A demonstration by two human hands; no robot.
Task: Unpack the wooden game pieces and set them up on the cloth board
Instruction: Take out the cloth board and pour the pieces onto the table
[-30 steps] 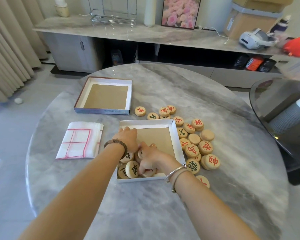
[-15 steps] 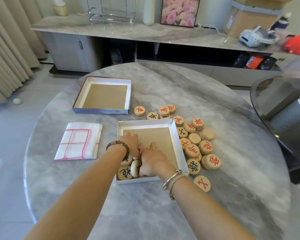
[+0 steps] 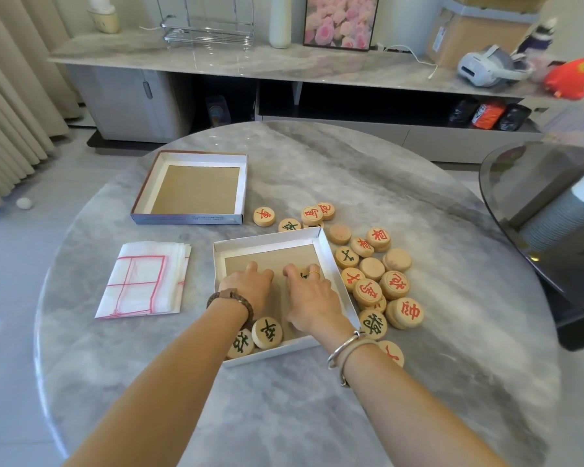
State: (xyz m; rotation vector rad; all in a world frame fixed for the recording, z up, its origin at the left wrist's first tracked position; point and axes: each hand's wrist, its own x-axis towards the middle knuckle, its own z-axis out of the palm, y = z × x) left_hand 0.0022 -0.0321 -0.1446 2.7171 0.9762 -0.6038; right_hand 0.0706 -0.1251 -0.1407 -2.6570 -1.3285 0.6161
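A shallow white box tray [image 3: 327, 254] lies in the middle of the round table. Both my hands are inside it. My left hand [image 3: 246, 284] curls its fingers down toward the tray floor; anything under it is hidden. My right hand [image 3: 312, 294] curls over a wooden piece [image 3: 303, 274] that shows between its fingers. Two black-marked pieces [image 3: 267, 332] lie in the tray's near left corner, behind my left wrist. Several round wooden pieces [image 3: 371, 274], red- and black-marked, lie loose on the table right of the tray. The folded white cloth board [image 3: 145, 279] with red lines lies to the left.
The empty box lid [image 3: 189, 188] sits at the back left of the marble table [image 3: 317, 416]. A dark glass table [image 3: 536, 203] with a stack of cups stands at the right. A long sideboard runs along the back wall.
Both hands have moved from the tray's near left corner toward its middle. Fewer pieces lie in that corner, and the two left there are now uncovered.
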